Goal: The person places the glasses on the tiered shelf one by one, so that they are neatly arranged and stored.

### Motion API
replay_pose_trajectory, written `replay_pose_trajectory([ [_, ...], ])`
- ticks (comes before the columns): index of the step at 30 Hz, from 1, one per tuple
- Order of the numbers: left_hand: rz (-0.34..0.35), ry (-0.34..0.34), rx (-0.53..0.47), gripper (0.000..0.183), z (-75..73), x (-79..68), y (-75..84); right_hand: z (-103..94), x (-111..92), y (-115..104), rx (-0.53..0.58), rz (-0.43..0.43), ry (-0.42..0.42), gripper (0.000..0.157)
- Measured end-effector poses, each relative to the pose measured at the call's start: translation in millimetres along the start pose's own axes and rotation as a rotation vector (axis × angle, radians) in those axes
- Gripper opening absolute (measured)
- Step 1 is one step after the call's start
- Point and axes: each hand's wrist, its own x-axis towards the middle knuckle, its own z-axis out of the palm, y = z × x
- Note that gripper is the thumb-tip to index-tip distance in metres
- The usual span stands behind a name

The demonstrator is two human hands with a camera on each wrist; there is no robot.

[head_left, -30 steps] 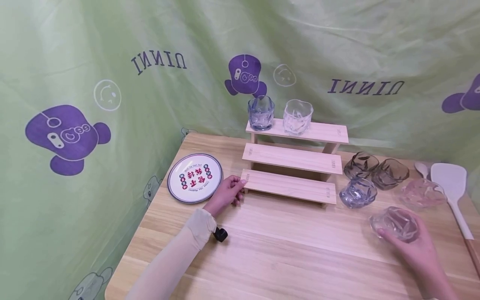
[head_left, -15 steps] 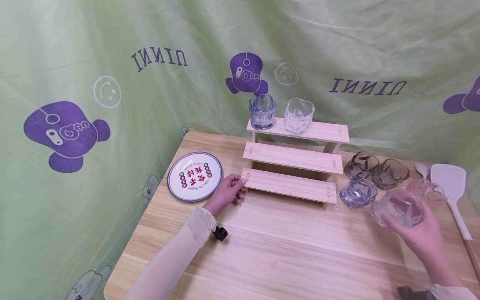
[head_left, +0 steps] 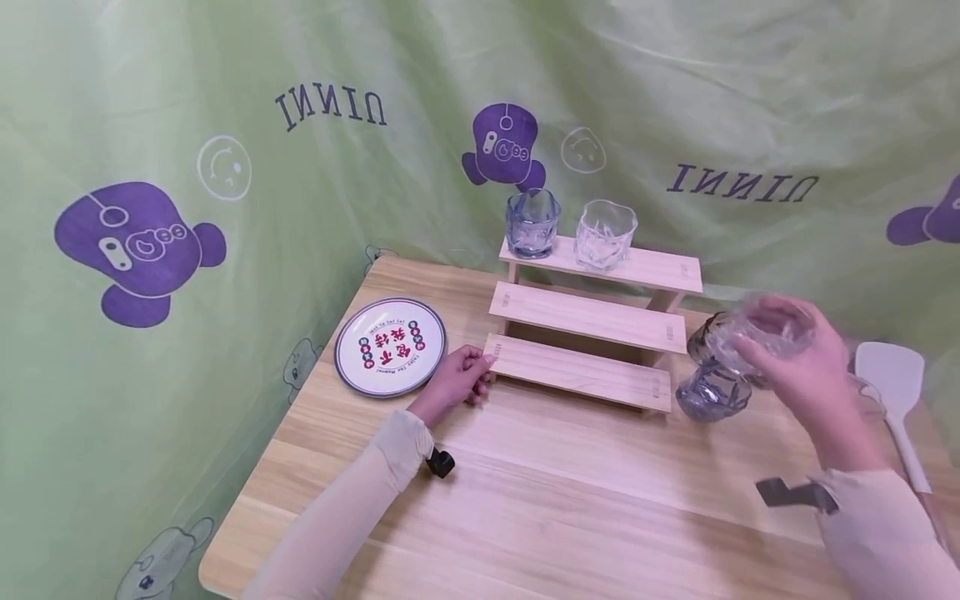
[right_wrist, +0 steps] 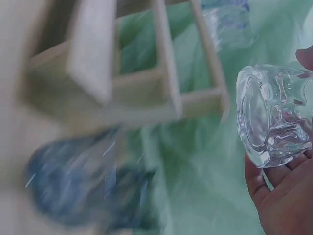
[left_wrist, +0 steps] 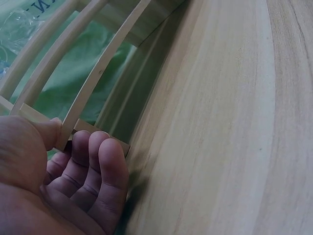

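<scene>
My left hand (head_left: pixel 453 385) pinches the left end of the lowest step of a three-tier wooden stand (head_left: pixel 577 375); the left wrist view has the thumb over the board and curled fingers beneath. Raised above the glasses at the stand's right is my right hand (head_left: pixel 817 383), gripping a clear faceted glass (right_wrist: pixel 274 117) around its side. On the top step stand a bluish glass (head_left: pixel 532 227) and another clear glass (head_left: pixel 604 238). Below the held glass, a blue-grey glass (head_left: pixel 712 397) sits on the table, with a dark glass (head_left: pixel 699 340) behind it, partly hidden.
A white plate (head_left: pixel 390 367) with red lettering lies left of the stand. At the right are a pale spatula (head_left: pixel 889 375) and a clear pinkish glass (head_left: pixel 868 400), mostly behind my right hand. Green printed cloth (head_left: pixel 420 50) hangs behind the wooden table (head_left: pixel 525 517).
My right hand has lifted the clear glass up and leftward, from low over the table's right side to above the dark glasses. My left hand keeps its place on the stand.
</scene>
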Motion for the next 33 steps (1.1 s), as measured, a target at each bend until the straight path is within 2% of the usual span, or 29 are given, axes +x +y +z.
replay_pose_trajectory([
  [6, -0.008, -0.012, -0.008, 0.031, 2.0, -0.4, -0.5, 34.5, 48.7, -23.8, 0.120, -0.052, -0.011, 0.066],
  [10, -0.024, -0.012, -0.023, 0.030, 4.4, -0.4, -3.1, 54.1, 76.5, -29.5, 0.119, -0.068, -0.023, 0.071],
  [15, -0.024, -0.012, -0.030, 0.030, 5.8, 0.1, -4.2, 68.5, 99.0, -28.5, 0.083, -0.063, 0.005, 0.074],
  [21, -0.023, -0.020, -0.036, 0.032, 3.5, 1.2, -4.2, 73.9, 111.3, -28.6, 0.117, -0.059, 0.006, 0.073],
  [27, -0.020, -0.009, -0.034, 0.033, 1.8, 1.1, -3.1, 77.5, 114.3, -32.3, 0.082, -0.064, 0.006, 0.075],
  [33, -0.017, -0.006, -0.029, 0.032, -0.3, 0.4, -2.4, 78.6, 116.6, -33.7, 0.096, -0.059, -0.040, 0.081],
])
